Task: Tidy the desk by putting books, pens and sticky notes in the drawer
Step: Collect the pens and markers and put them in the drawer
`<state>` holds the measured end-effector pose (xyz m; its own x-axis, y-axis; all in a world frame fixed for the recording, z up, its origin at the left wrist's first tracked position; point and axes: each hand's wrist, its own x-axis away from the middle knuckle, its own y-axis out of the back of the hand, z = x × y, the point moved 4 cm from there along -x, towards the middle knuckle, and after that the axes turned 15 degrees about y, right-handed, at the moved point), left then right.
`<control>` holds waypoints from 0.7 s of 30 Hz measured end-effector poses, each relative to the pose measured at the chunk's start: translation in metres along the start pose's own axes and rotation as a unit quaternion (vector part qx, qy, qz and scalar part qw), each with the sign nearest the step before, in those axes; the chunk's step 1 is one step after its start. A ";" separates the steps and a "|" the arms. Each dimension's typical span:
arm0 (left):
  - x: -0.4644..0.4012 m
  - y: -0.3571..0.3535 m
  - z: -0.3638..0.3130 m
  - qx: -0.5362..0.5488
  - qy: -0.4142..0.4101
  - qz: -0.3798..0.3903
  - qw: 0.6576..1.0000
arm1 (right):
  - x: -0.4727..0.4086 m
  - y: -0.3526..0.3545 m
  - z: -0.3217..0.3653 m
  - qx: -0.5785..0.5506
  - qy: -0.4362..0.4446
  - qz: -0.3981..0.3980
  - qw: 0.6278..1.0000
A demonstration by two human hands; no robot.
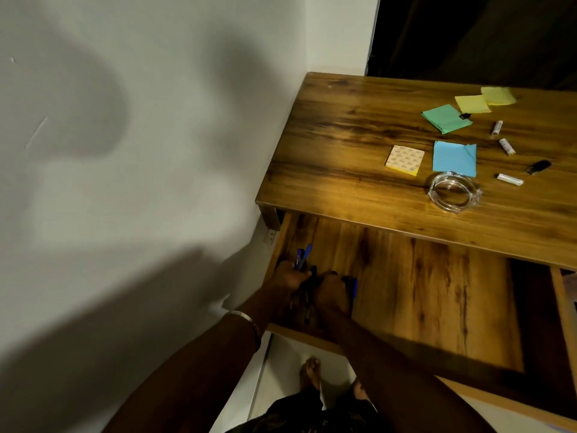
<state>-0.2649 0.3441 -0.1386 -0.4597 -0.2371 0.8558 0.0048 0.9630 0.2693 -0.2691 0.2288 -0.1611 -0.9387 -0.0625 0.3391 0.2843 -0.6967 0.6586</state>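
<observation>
- Head view: a bundle of slim blue-and-black plastic pens (304,270) is seen at the 8 o'clock corner of the pulled-out wooden drawer (406,282), held between both hands.
- Left hand (288,276) is curled round the pens' upper part; right hand (332,292) is curled over their lower part, fingers closed on the bundle.
- Pens are judged light, stiff and smooth, so a loose bundle is likely to slip or roll; a grasp round the middle of the barrels is advised.
- Long axis of the pens runs roughly from 6 to 12 o'clock, blue ends pointing towards 12 o'clock, dark ends towards 6.
- Sticky notes are left on the wooden desk top (343,135) towards 2 o'clock: a patterned cream pad (405,160), a blue pad (454,158), a green pad (446,118) and two yellow pads (473,103).
- Sticky pads are judged light, soft and easily bent; edges are best pinched.
</observation>
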 end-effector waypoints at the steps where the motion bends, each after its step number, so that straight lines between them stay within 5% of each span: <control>1: 0.000 0.000 0.001 -0.004 0.001 -0.002 1.000 | 0.001 0.001 0.002 0.012 -0.004 0.000 1.000; 8: -0.001 -0.001 0.001 -0.037 -0.007 -0.026 0.999 | 0.009 0.009 0.011 0.050 -0.004 0.010 0.999; 12: -0.002 -0.001 -0.002 -0.048 -0.008 -0.046 0.998 | 0.003 0.015 0.010 -0.092 0.006 -0.034 0.995; 15: -0.004 -0.001 -0.005 -0.049 -0.007 -0.056 0.997 | 0.002 0.010 0.014 -0.217 0.009 0.026 0.976; 21: -0.007 0.000 -0.009 -0.019 0.001 -0.048 0.999 | 0.008 0.005 0.006 -0.279 -0.016 0.125 0.952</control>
<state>-0.2539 0.3447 -0.1411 -0.4579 -0.3283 0.8261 -0.0053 0.9303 0.3668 -0.2739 0.2289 -0.1508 -0.8459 -0.2606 0.4653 0.3415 -0.9348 0.0973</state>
